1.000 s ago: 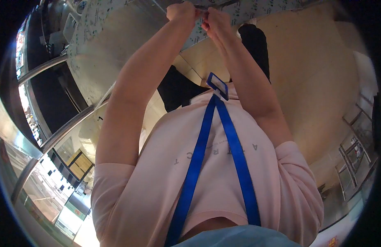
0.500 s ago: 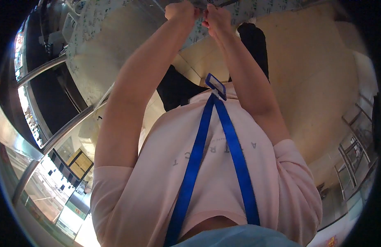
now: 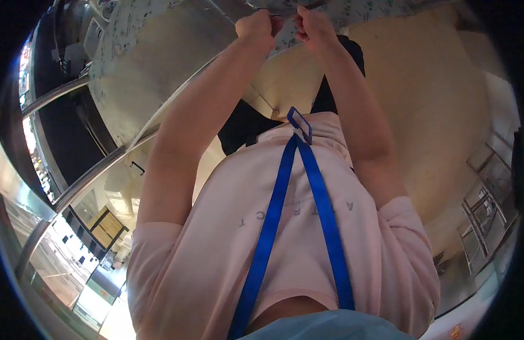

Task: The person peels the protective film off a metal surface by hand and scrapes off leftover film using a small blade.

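Observation:
Near the top edge of the view, my left hand (image 3: 256, 27) is closed, its fingers curled at the near edge of a patterned sheet-covered surface (image 3: 123, 102). Just to its right is my right hand (image 3: 317, 27), with finger and thumb pinched together and the other fingers curled. A small gap separates the two hands. Thin dark and shiny shapes show beside the fingertips, but what either hand holds is too small to name. Below the hands, a badge (image 3: 300, 126) hangs on a blue lanyard (image 3: 271, 226) over my pink shirt (image 3: 216, 249).
A metal rail (image 3: 92, 178) runs along the left. Metal frames (image 3: 483, 226) stand at the far right on the tan floor (image 3: 426, 113). My dark-clad legs (image 3: 245, 124) show below the surface's edge. A framed yellowish panel (image 3: 108, 226) is at the lower left.
Both hands have shifted slightly right, and the gap between them has widened. The right leg has moved inward, and the surface's edge shows more beside my left forearm. The badge has turned.

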A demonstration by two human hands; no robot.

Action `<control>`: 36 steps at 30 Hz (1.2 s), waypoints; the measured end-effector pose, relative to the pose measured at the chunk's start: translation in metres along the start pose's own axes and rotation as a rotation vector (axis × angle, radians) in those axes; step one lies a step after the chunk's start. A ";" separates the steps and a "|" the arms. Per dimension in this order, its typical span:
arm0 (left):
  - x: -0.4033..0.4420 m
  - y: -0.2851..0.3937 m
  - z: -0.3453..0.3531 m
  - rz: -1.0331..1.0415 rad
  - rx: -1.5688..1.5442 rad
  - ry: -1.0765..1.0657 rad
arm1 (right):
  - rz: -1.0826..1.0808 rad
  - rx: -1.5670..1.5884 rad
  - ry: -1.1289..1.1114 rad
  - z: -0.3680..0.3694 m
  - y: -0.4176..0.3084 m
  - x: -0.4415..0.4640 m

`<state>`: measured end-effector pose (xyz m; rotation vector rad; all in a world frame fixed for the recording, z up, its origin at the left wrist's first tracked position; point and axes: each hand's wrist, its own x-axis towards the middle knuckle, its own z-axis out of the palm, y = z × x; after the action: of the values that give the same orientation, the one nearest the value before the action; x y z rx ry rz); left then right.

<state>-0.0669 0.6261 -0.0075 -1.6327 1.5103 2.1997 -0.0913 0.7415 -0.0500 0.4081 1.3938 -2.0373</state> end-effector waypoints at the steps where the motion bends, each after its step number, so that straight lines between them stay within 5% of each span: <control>1: 0.001 0.002 0.002 -0.010 0.093 0.036 | -0.001 -0.023 0.062 0.003 -0.002 -0.002; 3: -0.001 0.000 0.009 -0.015 0.078 0.103 | -0.005 0.004 0.090 0.006 -0.006 -0.008; 5: -0.008 -0.001 0.014 0.003 -0.139 0.170 | -0.042 0.079 -0.040 0.007 -0.004 -0.009; 10: -0.023 0.007 0.014 -0.021 -0.021 0.142 | -0.229 0.198 -0.494 -0.018 0.021 0.020; 14: -0.007 0.001 0.016 0.018 0.036 0.202 | -0.190 0.083 -0.289 -0.016 0.013 0.024; 16: 0.002 -0.010 0.005 0.037 -0.162 0.019 | -0.037 -0.039 0.009 -0.012 0.010 0.028; 17: 0.005 -0.010 -0.001 0.052 -0.263 -0.076 | -0.084 -0.088 -0.039 -0.004 -0.002 0.010; 20: 0.010 -0.003 -0.034 0.257 0.001 -0.063 | -0.212 -0.160 -0.173 -0.002 -0.029 -0.027; 23: 0.025 0.020 -0.048 1.084 0.790 0.043 | -0.331 0.064 -0.179 -0.010 -0.030 -0.012; 25: 0.028 0.028 -0.043 0.486 0.149 -0.698 | -0.468 0.430 -0.028 0.006 -0.023 0.011; 26: 0.028 0.032 -0.040 0.145 -0.183 -1.021 | -0.462 0.288 0.007 0.005 -0.029 0.011; 31: 0.022 0.033 -0.011 -0.010 -0.108 -0.857 | -0.513 -0.105 0.039 -0.034 -0.035 0.045; 35: 0.014 0.040 -0.004 -0.113 -0.076 -0.862 | -0.217 -0.131 0.051 -0.024 -0.073 -0.003; 36: 0.022 0.038 -0.005 0.003 0.053 -0.907 | -0.195 -0.161 0.098 -0.020 -0.076 -0.002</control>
<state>-0.0928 0.5920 0.0020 -0.4409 1.2372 2.3335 -0.1412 0.7785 -0.0021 0.3157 1.7022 -2.0613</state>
